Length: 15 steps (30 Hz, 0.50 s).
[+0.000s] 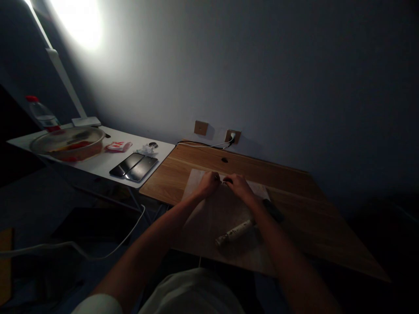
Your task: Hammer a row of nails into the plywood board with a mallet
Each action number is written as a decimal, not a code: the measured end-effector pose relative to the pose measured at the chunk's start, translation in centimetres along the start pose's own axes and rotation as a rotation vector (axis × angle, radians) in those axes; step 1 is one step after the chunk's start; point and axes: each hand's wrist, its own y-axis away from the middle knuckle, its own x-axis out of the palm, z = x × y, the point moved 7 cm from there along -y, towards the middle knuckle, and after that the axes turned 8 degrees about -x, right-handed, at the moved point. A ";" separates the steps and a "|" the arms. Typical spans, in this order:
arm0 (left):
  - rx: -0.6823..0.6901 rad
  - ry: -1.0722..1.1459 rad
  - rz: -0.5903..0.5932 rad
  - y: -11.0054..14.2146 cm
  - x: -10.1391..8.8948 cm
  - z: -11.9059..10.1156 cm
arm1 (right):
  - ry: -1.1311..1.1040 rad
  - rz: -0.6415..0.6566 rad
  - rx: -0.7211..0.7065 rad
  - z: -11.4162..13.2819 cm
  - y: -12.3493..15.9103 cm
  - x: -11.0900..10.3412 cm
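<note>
The left hand and the right hand come close together over the far part of a pale board, which lies on a wooden bench. The grip of each hand is narrow, fingertips pinching a small piece between the hands; it is too small and dim to tell what it is. Nearer the person on the board lies a light cylinder with dark marks, slanting, its far end by the right forearm. A dark object, unclear in shape, lies at the board's right edge, partly behind that forearm.

To the left, a white table carries two dark phones side by side, crumpled tissue, a red-and-white packet, a large clear bowl, a red-capped bottle and a lit lamp.
</note>
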 end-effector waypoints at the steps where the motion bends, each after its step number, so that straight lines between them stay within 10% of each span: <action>1: -0.008 0.010 -0.006 0.1 -0.1 0.1 | -0.002 0.006 0.001 0.1 -0.1 0.3; 15: 0.012 0.019 0.092 0.1 0.3 0.4 | 0.021 0.053 -0.037 0.5 -0.7 1.6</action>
